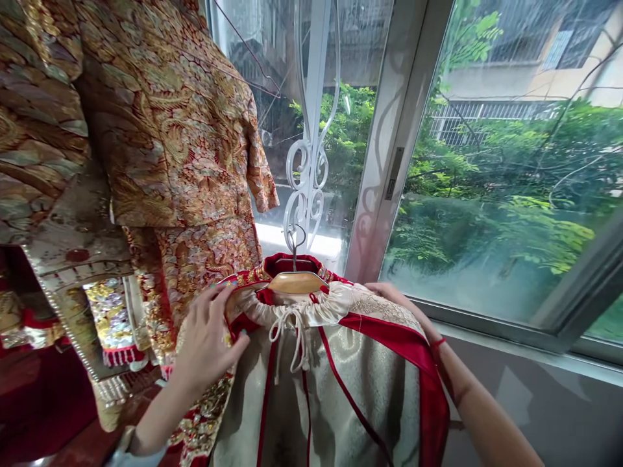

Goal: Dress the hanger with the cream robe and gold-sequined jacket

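Observation:
A red and cream garment with a tied cream drawstring hangs on a wooden hanger just below me. My left hand pinches the garment's left shoulder next to the hanger. On the other side, my right hand lies along the right shoulder, partly tucked behind the cloth. A red string circles that wrist.
An embroidered gold and red jacket hangs at upper left over a matching skirt. More brocade pieces hang at far left. A window with a white scroll grille and a grey sill faces trees.

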{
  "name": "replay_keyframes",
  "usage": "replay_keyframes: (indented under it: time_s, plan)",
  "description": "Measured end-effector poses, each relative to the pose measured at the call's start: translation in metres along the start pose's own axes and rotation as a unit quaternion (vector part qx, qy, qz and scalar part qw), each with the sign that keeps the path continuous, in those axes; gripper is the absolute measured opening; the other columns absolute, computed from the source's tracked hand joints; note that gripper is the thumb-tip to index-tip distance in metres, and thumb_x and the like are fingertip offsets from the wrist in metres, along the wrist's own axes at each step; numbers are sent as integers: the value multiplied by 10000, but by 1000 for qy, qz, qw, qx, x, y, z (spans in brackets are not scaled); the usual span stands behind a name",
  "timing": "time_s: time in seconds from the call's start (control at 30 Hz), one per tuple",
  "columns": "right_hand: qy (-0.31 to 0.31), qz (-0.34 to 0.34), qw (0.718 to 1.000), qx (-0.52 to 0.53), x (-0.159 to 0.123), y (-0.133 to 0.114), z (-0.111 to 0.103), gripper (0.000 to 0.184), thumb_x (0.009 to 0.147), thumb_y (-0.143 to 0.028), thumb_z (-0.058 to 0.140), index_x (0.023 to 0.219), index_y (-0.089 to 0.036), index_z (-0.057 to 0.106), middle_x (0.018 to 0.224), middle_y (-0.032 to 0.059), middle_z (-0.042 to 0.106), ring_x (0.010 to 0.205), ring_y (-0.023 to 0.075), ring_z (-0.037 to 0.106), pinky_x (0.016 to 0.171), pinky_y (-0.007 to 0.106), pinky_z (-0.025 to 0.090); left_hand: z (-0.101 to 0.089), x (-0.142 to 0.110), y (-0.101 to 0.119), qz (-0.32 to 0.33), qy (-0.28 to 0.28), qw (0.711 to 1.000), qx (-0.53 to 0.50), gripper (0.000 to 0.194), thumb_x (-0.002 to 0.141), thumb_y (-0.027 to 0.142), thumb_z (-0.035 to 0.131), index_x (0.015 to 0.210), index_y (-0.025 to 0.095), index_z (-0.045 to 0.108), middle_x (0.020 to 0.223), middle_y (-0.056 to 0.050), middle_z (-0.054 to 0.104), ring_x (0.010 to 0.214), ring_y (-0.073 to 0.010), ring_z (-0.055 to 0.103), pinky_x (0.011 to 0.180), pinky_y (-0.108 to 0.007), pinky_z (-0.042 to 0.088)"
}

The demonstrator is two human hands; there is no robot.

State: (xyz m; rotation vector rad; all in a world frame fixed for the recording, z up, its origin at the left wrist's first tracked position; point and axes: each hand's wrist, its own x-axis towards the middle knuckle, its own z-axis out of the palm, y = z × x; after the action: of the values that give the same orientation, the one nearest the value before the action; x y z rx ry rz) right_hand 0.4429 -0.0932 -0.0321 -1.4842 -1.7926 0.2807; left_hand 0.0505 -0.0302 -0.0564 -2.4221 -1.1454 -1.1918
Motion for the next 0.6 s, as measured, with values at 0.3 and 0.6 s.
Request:
replay_keyframes:
  time_s: [0.3, 0.6]
  plan:
    - [104, -38, 993, -40, 3, -29, -23, 242, 744, -210, 550, 877, -173, 749, 789, 46, 760, 703, 196, 677, 648, 256, 479, 42, 70, 169, 313, -98, 942, -76, 458, 915, 459, 535, 1342, 294, 517, 1289, -97, 576, 1221, -307, 492, 1047, -541, 351]
    - [196, 5, 977, -80, -48, 31, 2, 254, 855, -207, 444, 891, -185, 694, 840, 54, 743, 738, 204, 669, 684, 281, 498, 59, 80, 162, 297, -71, 952, -21, 390, 915, 142, 462, 1224, 304, 635, 1107, -96, 655, 1010, -271, 563, 839, -431, 389]
